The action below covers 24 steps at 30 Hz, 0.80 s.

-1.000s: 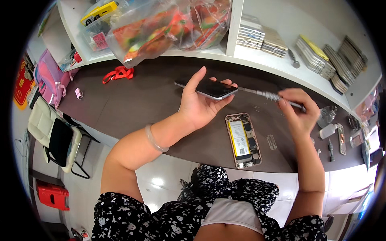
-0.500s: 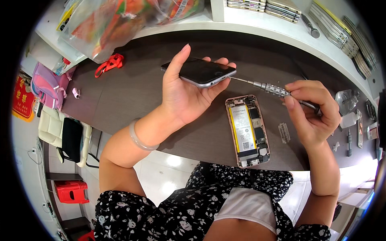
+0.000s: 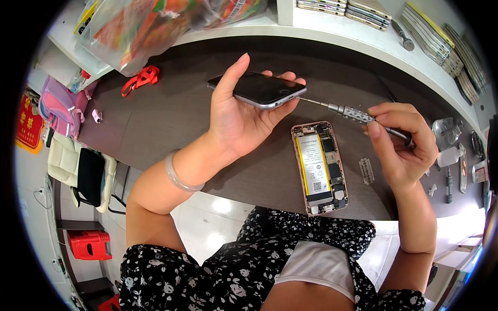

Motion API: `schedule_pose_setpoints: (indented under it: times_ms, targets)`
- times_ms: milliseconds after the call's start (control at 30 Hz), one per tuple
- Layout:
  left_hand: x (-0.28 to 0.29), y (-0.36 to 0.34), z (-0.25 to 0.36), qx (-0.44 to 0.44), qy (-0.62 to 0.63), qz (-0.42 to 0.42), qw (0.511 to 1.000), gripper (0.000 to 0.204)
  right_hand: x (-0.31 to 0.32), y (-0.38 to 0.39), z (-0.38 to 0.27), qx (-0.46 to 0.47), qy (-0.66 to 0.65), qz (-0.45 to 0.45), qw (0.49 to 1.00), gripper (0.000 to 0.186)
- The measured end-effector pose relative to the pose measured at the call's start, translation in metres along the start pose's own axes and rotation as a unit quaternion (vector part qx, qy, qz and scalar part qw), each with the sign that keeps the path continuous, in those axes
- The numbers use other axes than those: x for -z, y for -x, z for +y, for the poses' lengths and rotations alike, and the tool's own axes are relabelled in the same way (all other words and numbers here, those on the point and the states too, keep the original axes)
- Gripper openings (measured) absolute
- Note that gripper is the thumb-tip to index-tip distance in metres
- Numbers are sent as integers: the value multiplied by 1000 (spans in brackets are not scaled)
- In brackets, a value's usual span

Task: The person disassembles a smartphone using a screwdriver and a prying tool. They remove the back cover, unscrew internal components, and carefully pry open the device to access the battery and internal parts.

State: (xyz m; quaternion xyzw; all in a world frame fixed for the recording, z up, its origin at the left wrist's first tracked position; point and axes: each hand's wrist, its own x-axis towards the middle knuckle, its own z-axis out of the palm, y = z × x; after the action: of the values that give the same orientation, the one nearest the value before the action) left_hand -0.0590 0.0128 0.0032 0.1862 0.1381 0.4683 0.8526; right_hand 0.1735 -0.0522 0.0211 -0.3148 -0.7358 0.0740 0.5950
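My left hand [image 3: 234,116] holds a dark smartphone [image 3: 264,89] with a grey rim above the table, its glass side up and its bottom edge turned to the right. Between the thumb and fingers of my right hand [image 3: 404,137] is a slim metal screwdriver [image 3: 355,114]. The driver's tip meets the phone's bottom edge near the port. Below, an opened phone body [image 3: 320,168] in rose gold lies on the table, its white, yellow-edged battery and circuit parts bare. A razor blade [image 3: 367,171] lies to the right of it, under my right wrist's side.
A white shelf [image 3: 249,32] runs along the back, bearing stacked phones [image 3: 367,14] and a plastic bag [image 3: 140,33]. A red strap [image 3: 141,80] lies at the far left. On the right are a small bottle [image 3: 450,155] and another screwdriver [image 3: 449,185].
Almost nothing differs. The view has shifted slightly, while the phone and the screwdriver tip stay together at the phone's bottom edge.
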Motion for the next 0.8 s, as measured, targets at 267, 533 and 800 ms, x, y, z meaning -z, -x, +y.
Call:
schedule_pose_setpoints:
  times_ms: [267, 533, 800]
  targets:
    - [2, -2, -1, 4, 7, 4, 1000, 48, -1, 0, 0, -10, -8, 2, 1000, 16]
    - [4, -4, -2, -66, -62, 35, 995, 33, -3, 0, -4, -63, 78, -43, 994, 14]
    - [1, 0, -5, -166, -154, 14, 974, 12, 0, -4, -7, -275, 30, -101, 956, 13]
